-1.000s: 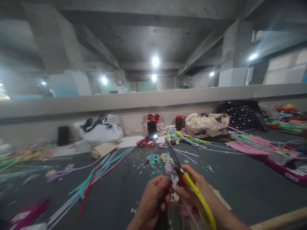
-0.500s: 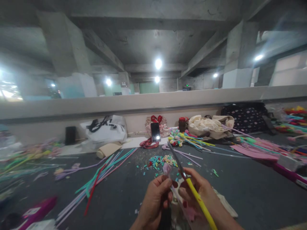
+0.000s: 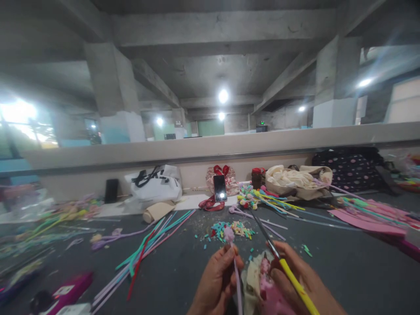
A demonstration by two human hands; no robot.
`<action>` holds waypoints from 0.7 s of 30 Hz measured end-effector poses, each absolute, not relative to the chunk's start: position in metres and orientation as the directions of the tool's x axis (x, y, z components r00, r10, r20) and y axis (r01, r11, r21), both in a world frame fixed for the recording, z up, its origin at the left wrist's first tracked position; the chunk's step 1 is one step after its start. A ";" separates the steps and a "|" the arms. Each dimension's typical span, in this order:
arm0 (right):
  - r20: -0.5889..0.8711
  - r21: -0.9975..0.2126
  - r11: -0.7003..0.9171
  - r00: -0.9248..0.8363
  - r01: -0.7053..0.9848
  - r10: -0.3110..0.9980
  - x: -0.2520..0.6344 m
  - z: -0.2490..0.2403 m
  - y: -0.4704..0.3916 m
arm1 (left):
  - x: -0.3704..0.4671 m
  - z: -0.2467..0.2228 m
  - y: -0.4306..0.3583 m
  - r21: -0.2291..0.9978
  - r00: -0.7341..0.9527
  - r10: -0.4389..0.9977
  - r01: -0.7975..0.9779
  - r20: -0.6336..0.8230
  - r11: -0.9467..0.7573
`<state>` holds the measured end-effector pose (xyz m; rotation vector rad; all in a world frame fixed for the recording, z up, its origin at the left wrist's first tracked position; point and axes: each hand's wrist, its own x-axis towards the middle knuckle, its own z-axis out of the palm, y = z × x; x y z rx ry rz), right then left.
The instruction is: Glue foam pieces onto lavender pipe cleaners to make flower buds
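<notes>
Between the thumb and fingers of my left hand [image 3: 218, 275] is a lilac stem [image 3: 237, 284] with a fuzzy lilac tip [image 3: 229, 234] standing above the fingertips. My right hand [image 3: 295, 271] is closed around long tweezers or scissors with yellow handles [image 3: 297, 284]; their dark metal end points up and to the left, apart from the lilac tip. Small teal, cream and red cut pieces [image 3: 241, 229] lie on the dark table just beyond my hands. Under my right hand is a pink and cream cloth [image 3: 271, 291], partly hidden.
Teal, red and lilac stems [image 3: 147, 249] lie at the left. A phone [image 3: 220, 188] leans on a floral bag at the back, beside coloured stems [image 3: 262, 197], a red-lidded jar [image 3: 256, 178] and a cloth-filled bag [image 3: 295, 179]. Pink sheets [image 3: 370, 218] lie right.
The view has shifted, so the scene sits lower and further right. The metal tool has moved right, away from the lilac tip, and my hands are further apart.
</notes>
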<state>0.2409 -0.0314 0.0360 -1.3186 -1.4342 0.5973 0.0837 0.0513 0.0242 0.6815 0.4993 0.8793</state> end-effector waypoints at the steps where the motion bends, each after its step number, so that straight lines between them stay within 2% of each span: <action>1: 0.344 -0.860 0.256 0.132 0.441 0.930 0.243 0.035 -0.032 | 0.084 0.023 0.052 0.730 0.548 0.828 -0.518 -0.116 0.446; 4: 0.348 -0.774 0.216 0.115 0.595 0.930 0.251 0.030 -0.033 | 0.086 0.019 0.054 0.791 0.550 0.831 -0.469 -0.087 0.393; 9: 0.455 -0.554 0.236 0.053 0.798 0.889 0.256 0.017 -0.033 | 0.088 0.015 0.056 0.869 0.555 0.831 -0.398 -0.028 0.295; 15: 0.667 -0.420 0.284 0.081 0.862 0.741 0.249 0.006 -0.030 | 0.090 0.013 0.055 0.874 0.580 0.814 -0.384 -0.024 0.299; 21: 0.759 -0.332 0.315 0.053 0.889 0.649 0.249 0.001 -0.026 | 0.091 0.015 0.049 0.880 0.604 0.797 -0.386 0.012 0.278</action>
